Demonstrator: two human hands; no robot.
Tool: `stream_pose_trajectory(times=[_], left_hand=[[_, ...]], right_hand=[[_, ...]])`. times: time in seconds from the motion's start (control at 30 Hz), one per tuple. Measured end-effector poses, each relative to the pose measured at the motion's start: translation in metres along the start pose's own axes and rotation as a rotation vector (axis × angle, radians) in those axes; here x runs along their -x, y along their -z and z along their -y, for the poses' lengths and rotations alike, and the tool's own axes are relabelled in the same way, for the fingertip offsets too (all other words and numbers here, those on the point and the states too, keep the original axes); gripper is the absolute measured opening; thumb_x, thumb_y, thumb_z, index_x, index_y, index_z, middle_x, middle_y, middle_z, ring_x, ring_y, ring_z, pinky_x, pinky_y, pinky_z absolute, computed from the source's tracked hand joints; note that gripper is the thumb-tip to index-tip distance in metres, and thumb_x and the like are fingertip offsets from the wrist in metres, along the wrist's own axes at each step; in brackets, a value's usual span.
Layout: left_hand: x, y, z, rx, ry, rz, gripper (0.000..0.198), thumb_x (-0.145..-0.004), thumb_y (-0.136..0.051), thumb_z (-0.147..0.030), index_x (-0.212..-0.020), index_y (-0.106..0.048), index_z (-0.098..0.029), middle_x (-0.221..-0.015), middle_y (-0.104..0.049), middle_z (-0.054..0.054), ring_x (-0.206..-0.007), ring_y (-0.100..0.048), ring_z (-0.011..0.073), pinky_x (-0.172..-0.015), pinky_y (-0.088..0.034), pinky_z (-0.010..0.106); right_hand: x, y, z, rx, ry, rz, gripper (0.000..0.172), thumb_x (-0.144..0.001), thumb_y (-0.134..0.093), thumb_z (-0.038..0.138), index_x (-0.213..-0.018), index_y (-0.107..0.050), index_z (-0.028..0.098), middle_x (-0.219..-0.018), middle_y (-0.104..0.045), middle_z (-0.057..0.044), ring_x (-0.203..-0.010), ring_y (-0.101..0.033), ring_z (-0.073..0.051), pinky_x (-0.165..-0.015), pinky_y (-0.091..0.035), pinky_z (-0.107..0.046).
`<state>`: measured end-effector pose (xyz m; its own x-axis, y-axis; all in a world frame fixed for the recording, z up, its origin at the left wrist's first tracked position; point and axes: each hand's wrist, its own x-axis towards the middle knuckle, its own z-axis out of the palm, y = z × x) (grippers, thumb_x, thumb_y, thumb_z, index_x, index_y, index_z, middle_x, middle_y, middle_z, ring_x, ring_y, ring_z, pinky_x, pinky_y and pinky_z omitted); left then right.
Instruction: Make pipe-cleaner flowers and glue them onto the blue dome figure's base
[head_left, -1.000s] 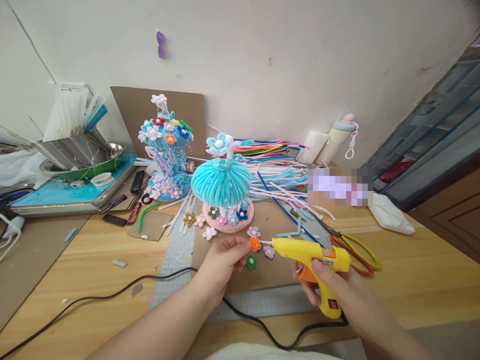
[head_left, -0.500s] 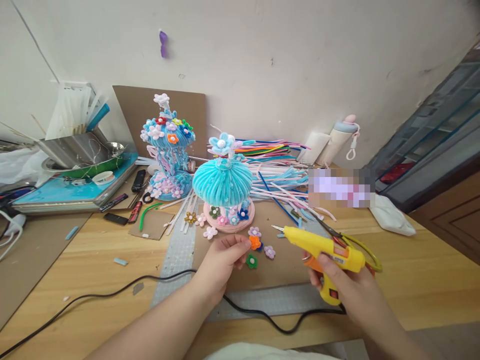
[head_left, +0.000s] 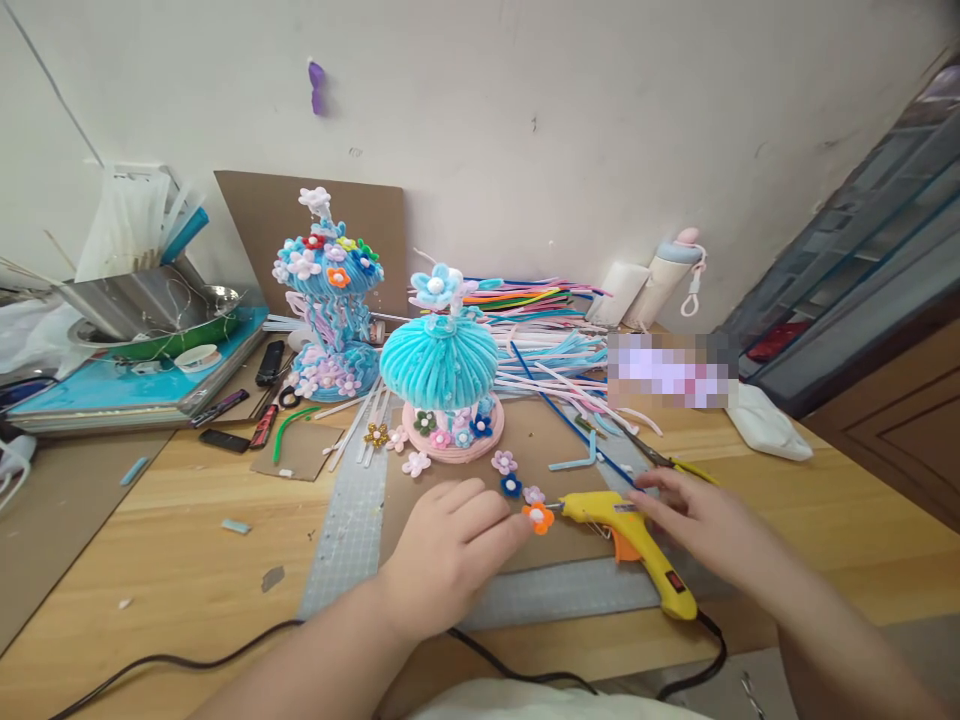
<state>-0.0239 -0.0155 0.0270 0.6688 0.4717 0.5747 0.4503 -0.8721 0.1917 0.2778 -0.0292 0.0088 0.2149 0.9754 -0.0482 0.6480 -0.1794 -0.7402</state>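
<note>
My left hand (head_left: 450, 545) pinches an orange pipe-cleaner flower (head_left: 538, 517) with a pale centre over the cardboard sheet. The yellow glue gun (head_left: 626, 530) lies on its side, its nozzle close to that flower. Beside the gun's rear end, my right hand (head_left: 697, 520) is open with its fingers stretched out. Lilac flowers (head_left: 504, 461) and a dark blue flower (head_left: 511, 485) lie just beyond my left hand. Behind them stands a turquoise domed pipe-cleaner piece (head_left: 440, 365) on a round pink base (head_left: 480, 449) set with small flowers.
A taller blue flowered piece (head_left: 330, 290) stands behind left. Bundles of pipe cleaners (head_left: 555, 350) spread along the wall. Scissors (head_left: 686, 468) lie beyond my right hand. The gun's black cord (head_left: 720, 650) loops across the front. A metal bowl (head_left: 139, 300) sits at left.
My right hand has let go of the glue gun, which now rests on the table. My left hand has moved right and nearer with the orange flower. The green flower is no longer visible.
</note>
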Motion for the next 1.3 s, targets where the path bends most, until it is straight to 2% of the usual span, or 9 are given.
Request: stream_pose_trajectory(times=[0.1,0.23,0.33,0.47,0.7,0.87,1.0,1.07,1.3], left_hand=[[-0.001,0.002,-0.002,-0.146,-0.147,-0.073,0.021,-0.088,-0.047,-0.014,-0.104,-0.06,-0.018,-0.066,-0.058,0.002,-0.062,-0.044,0.0149,-0.054,-0.027,0.03],[-0.006,0.001,-0.006,-0.244,-0.271,-0.069,0.01,-0.086,-0.053,-0.013,-0.093,-0.059,-0.014,-0.063,-0.053,-0.002,-0.058,-0.042,0.0128,-0.051,-0.027,0.029],[-0.006,-0.001,-0.008,-0.283,-0.311,-0.032,0.007,-0.085,-0.053,-0.013,-0.091,-0.058,-0.014,-0.064,-0.052,-0.002,-0.059,-0.043,0.0119,-0.052,-0.029,0.029],[-0.004,-0.003,-0.008,-0.301,-0.316,-0.001,0.008,-0.084,-0.054,-0.013,-0.092,-0.058,-0.013,-0.065,-0.052,-0.002,-0.061,-0.044,0.0116,-0.052,-0.029,0.029],[-0.002,-0.003,-0.008,-0.261,-0.318,0.049,0.011,-0.085,-0.054,-0.014,-0.095,-0.058,-0.013,-0.069,-0.056,0.0,-0.064,-0.047,0.0133,-0.055,-0.032,0.03],[0.0,-0.005,-0.006,-0.127,-0.161,-0.012,0.026,-0.084,-0.054,-0.016,-0.111,-0.054,-0.016,-0.08,-0.062,0.002,-0.072,-0.051,0.0157,-0.06,-0.037,0.03],[-0.004,-0.012,0.002,-0.083,0.003,0.112,0.017,-0.086,-0.049,-0.017,-0.101,-0.057,-0.019,-0.085,-0.063,0.002,-0.077,-0.052,0.017,-0.065,-0.041,0.03],[-0.006,-0.014,0.006,-0.071,0.091,0.155,0.017,-0.086,-0.047,-0.016,-0.098,-0.058,-0.02,-0.089,-0.063,0.002,-0.083,-0.053,0.0182,-0.071,-0.042,0.032],[-0.005,-0.014,0.006,-0.045,0.143,0.221,0.018,-0.084,-0.047,-0.014,-0.097,-0.058,-0.021,-0.091,-0.062,0.002,-0.085,-0.053,0.0189,-0.073,-0.043,0.033]], right_hand=[[0.011,-0.003,0.025,0.143,0.071,-0.053,0.027,-0.076,-0.057,0.047,-0.078,-0.064,0.021,-0.067,-0.065,-0.003,-0.058,-0.057,-0.017,-0.049,-0.04,-0.025],[0.038,-0.023,0.073,-0.122,0.155,0.371,0.024,-0.083,-0.05,0.04,-0.077,-0.059,0.02,-0.06,-0.057,0.0,-0.051,-0.05,-0.011,-0.045,-0.037,-0.021],[0.043,-0.035,0.093,-0.133,0.176,0.478,0.02,-0.084,-0.05,0.034,-0.074,-0.057,0.019,-0.059,-0.054,0.002,-0.05,-0.045,-0.009,-0.044,-0.034,-0.019],[0.034,-0.041,0.093,-0.102,0.151,0.465,0.018,-0.084,-0.05,0.033,-0.074,-0.054,0.019,-0.057,-0.053,0.003,-0.046,-0.043,-0.007,-0.04,-0.03,-0.017],[0.028,-0.046,0.088,-0.141,-0.009,0.599,0.016,-0.083,-0.048,0.036,-0.079,-0.051,0.02,-0.048,-0.048,0.007,-0.03,-0.036,-0.005,-0.029,-0.023,-0.016],[-0.02,-0.041,0.095,-0.137,0.149,0.439,0.02,-0.081,-0.051,0.038,-0.08,-0.055,0.019,-0.049,-0.049,0.006,-0.036,-0.039,-0.006,-0.035,-0.029,-0.017],[-0.087,-0.051,0.093,-0.094,0.371,0.355,0.019,-0.078,-0.054,0.034,-0.073,-0.057,0.016,-0.058,-0.057,0.002,-0.052,-0.052,-0.01,-0.05,-0.04,-0.02],[-0.113,-0.062,0.091,-0.077,0.399,0.359,0.017,-0.075,-0.058,0.033,-0.073,-0.059,0.016,-0.063,-0.059,0.001,-0.057,-0.053,-0.011,-0.052,-0.04,-0.021],[-0.143,-0.095,0.084,-0.042,0.368,0.439,0.013,-0.074,-0.061,0.029,-0.07,-0.061,0.017,-0.061,-0.063,0.001,-0.054,-0.056,-0.011,-0.05,-0.042,-0.021]])
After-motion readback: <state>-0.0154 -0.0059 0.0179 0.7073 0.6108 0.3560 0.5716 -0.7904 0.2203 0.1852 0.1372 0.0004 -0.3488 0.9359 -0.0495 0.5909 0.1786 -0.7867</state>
